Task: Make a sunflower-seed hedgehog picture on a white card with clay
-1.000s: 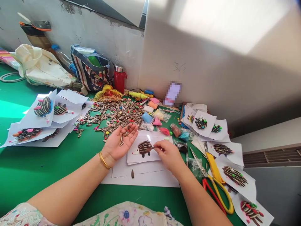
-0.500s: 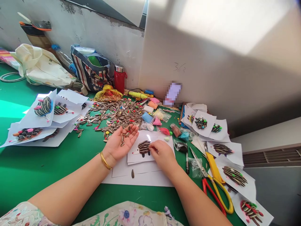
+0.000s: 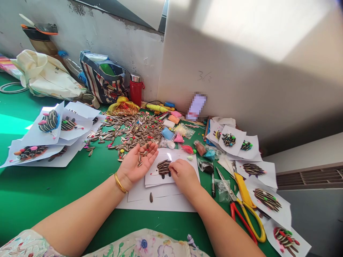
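Observation:
Palm up, my left hand [image 3: 136, 162] cups several striped sunflower seeds [image 3: 139, 164], its fingers slightly curled. My right hand [image 3: 184, 177] is closed in a pinch at the right edge of a hedgehog figure [image 3: 163, 167]. Whatever its fingertips hold is hidden. Rows of sunflower seeds make the figure's back; its pale snout points left and dark feet show below. It lies on a white card [image 3: 160, 181] stacked on larger white paper [image 3: 171, 204]. One loose dark seed [image 3: 151, 197] rests on that paper, below the card.
A broad seed pile [image 3: 139, 130] spreads behind my left hand. Coloured clay packets [image 3: 168, 134] lie behind the card. Scissors [image 3: 248, 214] and a yellow cutter [image 3: 244, 191] are at the right. Finished seed cards [image 3: 268, 198] line the right side; others [image 3: 40, 132] are stacked left.
My right hand has shifted very slightly left along the hedgehog's edge, still pinched. My left hand and the seeds in it look unmoved.

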`<state>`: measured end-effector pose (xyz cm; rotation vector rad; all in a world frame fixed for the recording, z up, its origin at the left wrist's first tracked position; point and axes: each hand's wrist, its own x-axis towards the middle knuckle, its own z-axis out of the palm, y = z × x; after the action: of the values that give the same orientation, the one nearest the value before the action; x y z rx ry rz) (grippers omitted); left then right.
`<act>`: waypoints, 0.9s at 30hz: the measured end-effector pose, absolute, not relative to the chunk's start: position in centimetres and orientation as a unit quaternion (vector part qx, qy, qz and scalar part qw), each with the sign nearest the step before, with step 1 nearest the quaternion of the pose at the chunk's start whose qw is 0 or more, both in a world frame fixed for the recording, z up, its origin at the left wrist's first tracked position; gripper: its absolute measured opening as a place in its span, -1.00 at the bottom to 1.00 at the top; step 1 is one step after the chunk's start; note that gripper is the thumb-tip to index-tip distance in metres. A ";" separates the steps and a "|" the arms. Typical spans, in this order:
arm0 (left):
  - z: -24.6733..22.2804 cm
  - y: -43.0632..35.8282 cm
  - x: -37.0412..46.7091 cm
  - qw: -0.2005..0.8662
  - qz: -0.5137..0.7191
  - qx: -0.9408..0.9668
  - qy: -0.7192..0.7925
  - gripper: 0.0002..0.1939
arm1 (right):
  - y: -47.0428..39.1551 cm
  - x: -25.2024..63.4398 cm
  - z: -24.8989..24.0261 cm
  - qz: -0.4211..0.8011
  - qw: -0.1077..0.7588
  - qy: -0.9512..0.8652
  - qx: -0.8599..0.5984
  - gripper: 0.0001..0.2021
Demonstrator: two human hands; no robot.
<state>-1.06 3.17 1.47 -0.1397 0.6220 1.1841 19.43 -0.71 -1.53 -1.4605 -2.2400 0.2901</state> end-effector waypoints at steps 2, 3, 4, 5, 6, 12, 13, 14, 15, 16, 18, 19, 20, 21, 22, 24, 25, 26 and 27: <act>1.5 3.1 -1.0 0.783 0.548 -0.064 0.288 -0.60 | -0.7 19.4 -1.6 0.098 0.218 -0.815 -0.528 -0.83; 1.5 3.1 -1.0 0.784 0.547 -0.062 0.287 -0.60 | -0.7 19.4 -1.7 0.096 0.218 -0.816 -0.526 -0.83; 1.5 3.1 -1.0 0.785 0.546 -0.061 0.286 -0.60 | -0.7 19.4 -1.7 0.095 0.220 -0.817 -0.524 -0.82; 1.5 3.1 -1.0 0.786 0.545 -0.061 0.284 -0.60 | -0.7 19.4 -1.7 0.094 0.223 -0.818 -0.521 -0.82; 1.5 3.1 -1.0 0.788 0.544 -0.061 0.281 -0.60 | -0.7 19.4 -1.6 0.095 0.228 -0.819 -0.519 -0.82; 1.9 2.8 -0.9 0.804 0.532 -0.053 0.261 -0.59 | -1.4 19.5 0.0 0.093 0.280 -0.812 -0.504 -0.83; 2.0 2.6 -0.8 0.808 0.527 -0.050 0.259 -0.58 | -1.7 19.4 0.3 0.094 0.299 -0.811 -0.495 -0.83; 2.1 2.4 -0.6 0.813 0.520 -0.047 0.259 -0.58 | -2.0 19.1 0.7 0.099 0.317 -0.812 -0.480 -0.82; 2.2 2.2 -0.4 0.817 0.512 -0.043 0.260 -0.57 | -2.3 18.7 1.0 0.105 0.329 -0.818 -0.460 -0.82; 2.3 1.8 -0.1 0.822 0.504 -0.040 0.261 -0.57 | -2.6 18.2 1.3 0.110 0.337 -0.826 -0.439 -0.82; 2.4 1.1 0.6 0.833 0.487 -0.031 0.260 -0.54 | -3.3 17.1 1.5 0.111 0.339 -0.843 -0.403 -0.79; 2.4 0.7 0.9 0.840 0.475 -0.023 0.261 -0.53 | -3.5 16.5 1.6 0.108 0.338 -0.850 -0.389 -0.78; 2.4 0.3 1.2 0.847 0.461 -0.016 0.264 -0.52 | -3.7 16.0 1.6 0.104 0.335 -0.859 -0.373 -0.77; 2.4 -0.1 1.5 0.850 0.454 -0.011 0.267 -0.52 | -3.9 15.5 1.6 0.099 0.335 -0.864 -0.363 -0.76; 2.4 -0.4 1.8 0.854 0.446 -0.008 0.267 -0.54 | -4.0 15.1 1.6 0.092 0.333 -0.867 -0.359 -0.75; 2.4 -0.8 2.0 0.859 0.436 -0.005 0.269 -0.55 | -4.1 14.7 1.5 0.079 0.324 -0.872 -0.358 -0.77; 2.4 -0.9 2.1 0.860 0.432 -0.002 0.272 -0.55 | -4.1 14.7 1.5 0.072 0.318 -0.874 -0.359 -0.77; 2.4 -1.0 2.1 0.860 0.430 0.001 0.275 -0.55 | -4.1 14.7 1.5 0.064 0.311 -0.877 -0.361 -0.77; 2.4 -0.9 2.1 0.859 0.428 0.004 0.279 -0.54 | -4.1 14.8 1.6 0.055 0.306 -0.879 -0.362 -0.77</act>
<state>2.13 -0.94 2.36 0.0085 0.5864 0.8994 14.78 -4.09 1.56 -0.9594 -2.3262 0.1454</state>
